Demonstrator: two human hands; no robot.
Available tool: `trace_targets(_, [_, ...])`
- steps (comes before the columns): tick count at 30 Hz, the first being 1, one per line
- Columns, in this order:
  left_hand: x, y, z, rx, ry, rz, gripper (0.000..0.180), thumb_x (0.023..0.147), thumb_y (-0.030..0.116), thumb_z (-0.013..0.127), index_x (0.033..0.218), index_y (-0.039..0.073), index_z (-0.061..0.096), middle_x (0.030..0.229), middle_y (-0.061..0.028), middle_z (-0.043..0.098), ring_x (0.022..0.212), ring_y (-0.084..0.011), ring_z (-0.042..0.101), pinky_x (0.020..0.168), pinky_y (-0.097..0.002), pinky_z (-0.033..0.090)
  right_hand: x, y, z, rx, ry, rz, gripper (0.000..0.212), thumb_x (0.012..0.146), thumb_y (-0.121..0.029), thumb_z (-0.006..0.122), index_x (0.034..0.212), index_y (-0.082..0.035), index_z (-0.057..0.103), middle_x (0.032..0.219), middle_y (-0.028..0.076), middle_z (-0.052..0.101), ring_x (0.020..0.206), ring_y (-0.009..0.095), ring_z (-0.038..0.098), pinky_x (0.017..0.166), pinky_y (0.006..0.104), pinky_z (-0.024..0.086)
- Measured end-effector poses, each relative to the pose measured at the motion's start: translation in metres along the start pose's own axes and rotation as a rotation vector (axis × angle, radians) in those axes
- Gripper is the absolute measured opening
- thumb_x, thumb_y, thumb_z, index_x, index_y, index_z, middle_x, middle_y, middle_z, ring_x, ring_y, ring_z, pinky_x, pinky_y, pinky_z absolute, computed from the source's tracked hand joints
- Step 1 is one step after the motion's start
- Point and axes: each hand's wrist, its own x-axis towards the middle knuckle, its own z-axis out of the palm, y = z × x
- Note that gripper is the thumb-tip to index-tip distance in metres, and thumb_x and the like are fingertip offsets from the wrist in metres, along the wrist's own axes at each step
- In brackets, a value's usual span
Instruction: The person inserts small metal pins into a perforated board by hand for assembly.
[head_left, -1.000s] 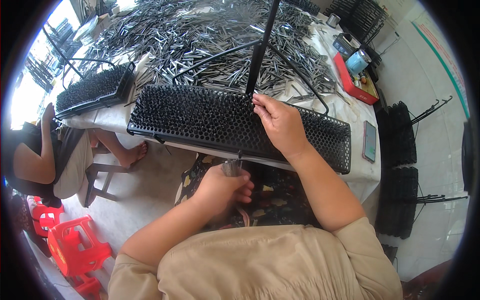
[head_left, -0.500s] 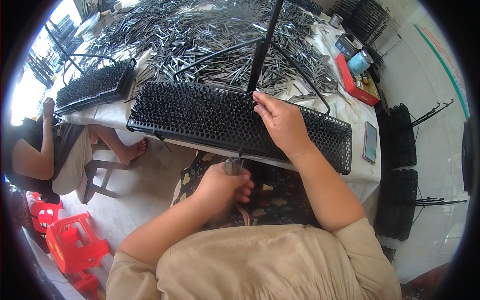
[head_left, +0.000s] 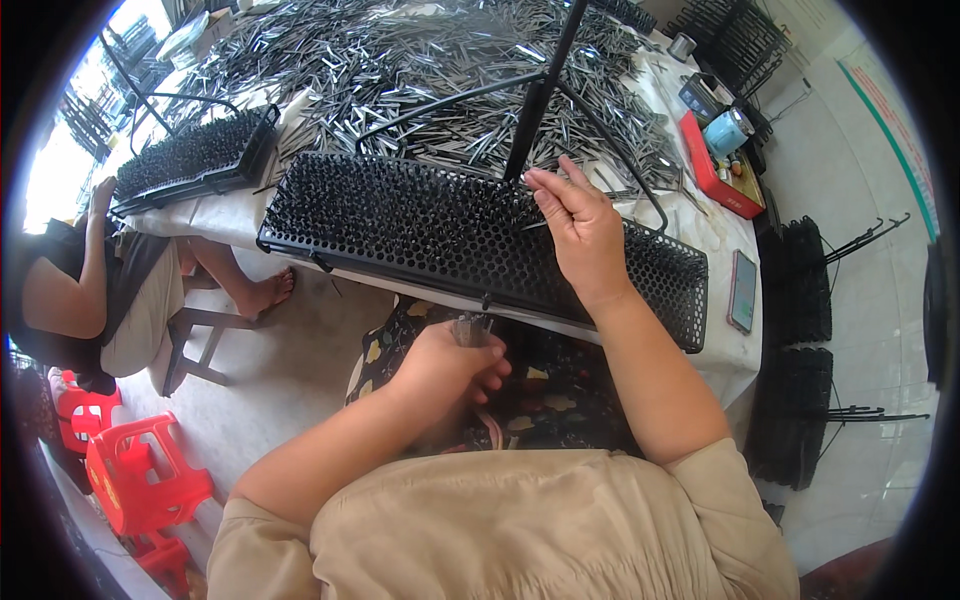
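Across the table's front edge lies a long black perforated rack (head_left: 480,262). Dark thin pieces stand in many holes over its left and middle parts, while bare holes show toward its right end. My left hand (head_left: 440,365) is below the rack's front edge, closed around a bundle of thin grey metal strips (head_left: 470,330). Over the right-middle of the rack is my right hand (head_left: 585,235), thumb and forefinger pinched near the black upright post (head_left: 530,120), other fingers partly raised. Whatever the pinch holds is too small to make out.
A large heap of metal strips (head_left: 430,60) covers the table behind the rack. To the right are a red tray (head_left: 715,175), a blue can (head_left: 728,130) and a phone (head_left: 741,290). Another person (head_left: 75,290) sits left by a second rack (head_left: 195,165); red stools (head_left: 145,475) stand below.
My right hand has shifted slightly right, and its outer fingers have lifted and spread. My left hand keeps its bundle in nearly the same place. The view has tilted slightly.
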Motion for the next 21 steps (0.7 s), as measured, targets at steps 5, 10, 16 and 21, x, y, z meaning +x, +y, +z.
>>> trace_targets(5, [0.000, -0.001, -0.001, 0.002, -0.004, 0.006, 0.010, 0.093, 0.007, 0.063, 0.099, 0.000, 0.063, 0.083, -0.0099, 0.069, 0.068, -0.0171, 0.064, 0.054, -0.0287, 0.050, 0.000, 0.005, 0.009, 0.031, 0.021, 0.010, 0.019, 0.092, -0.017, 0.068, 0.107, -0.007, 0.073, 0.101, 0.021, 0.071, 0.122, 0.042, 0.057, 0.097, 0.0434, 0.047])
trace_targets(10, [0.001, -0.001, -0.001, 0.008, -0.017, 0.011, 0.008, 0.093, 0.008, 0.064, 0.098, 0.001, 0.064, 0.083, -0.0094, 0.069, 0.068, -0.0169, 0.064, 0.054, -0.0289, 0.050, -0.001, 0.009, 0.011, -0.028, 0.005, -0.022, 0.019, 0.092, -0.019, 0.068, 0.107, -0.009, 0.074, 0.106, 0.023, 0.070, 0.121, 0.041, 0.057, 0.097, 0.0434, 0.047])
trace_targets(16, [0.000, -0.001, -0.003, -0.007, -0.022, 0.014, 0.009, 0.093, 0.009, 0.064, 0.096, 0.001, 0.064, 0.082, -0.0094, 0.069, 0.067, -0.0171, 0.064, 0.054, -0.0294, 0.050, -0.007, 0.010, 0.010, -0.191, -0.071, -0.002, 0.020, 0.091, -0.022, 0.069, 0.107, -0.011, 0.075, 0.116, 0.020, 0.068, 0.121, 0.036, 0.058, 0.102, 0.0450, 0.041])
trace_targets(21, [-0.001, 0.001, -0.004, -0.006, -0.027, 0.017, 0.010, 0.092, 0.009, 0.064, 0.097, 0.001, 0.063, 0.083, -0.0098, 0.069, 0.068, -0.0175, 0.064, 0.054, -0.0294, 0.050, -0.009, 0.003, 0.001, -0.231, -0.108, -0.105, 0.018, 0.087, -0.017, 0.070, 0.100, -0.006, 0.074, 0.109, 0.013, 0.072, 0.105, 0.034, 0.063, 0.097, 0.0432, 0.044])
